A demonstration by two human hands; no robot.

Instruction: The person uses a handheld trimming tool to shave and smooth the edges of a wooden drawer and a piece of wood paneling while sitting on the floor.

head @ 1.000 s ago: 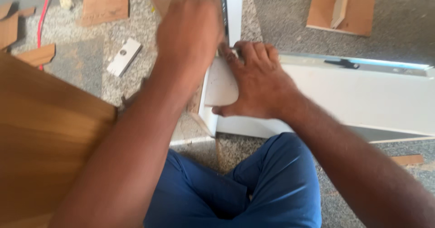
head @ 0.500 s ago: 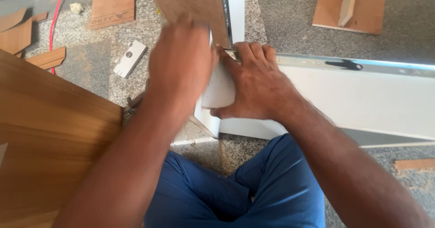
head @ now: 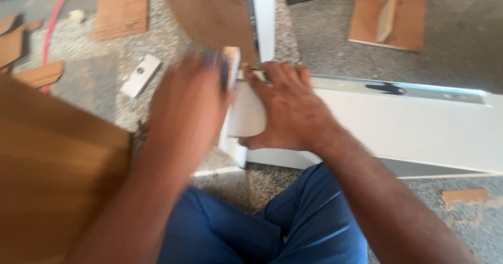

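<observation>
A long white panel [head: 408,130] lies on the stone floor with a metal slide rail [head: 398,88] along its upper edge. My right hand [head: 288,109] grips the panel's left corner, with its fingers over the rail's end and its thumb curled below. My left hand [head: 188,104] is blurred just left of that corner. A small pale object [head: 231,65] shows at its fingertips, but whether the hand holds it is unclear. A brown plywood sheet [head: 209,12] and a white upright strip [head: 263,17] meet the corner from above.
A large brown wooden board [head: 52,180] fills the lower left. A small white block with a hole [head: 140,74], wood offcuts [head: 123,9], a red cable [head: 52,23] and a tan board [head: 387,15] lie on the floor. My blue-trousered legs [head: 272,227] are folded below.
My left hand has come off the panel corner and swung left and down, now blurred. My right hand has stayed on the corner. The view has shifted slightly.
</observation>
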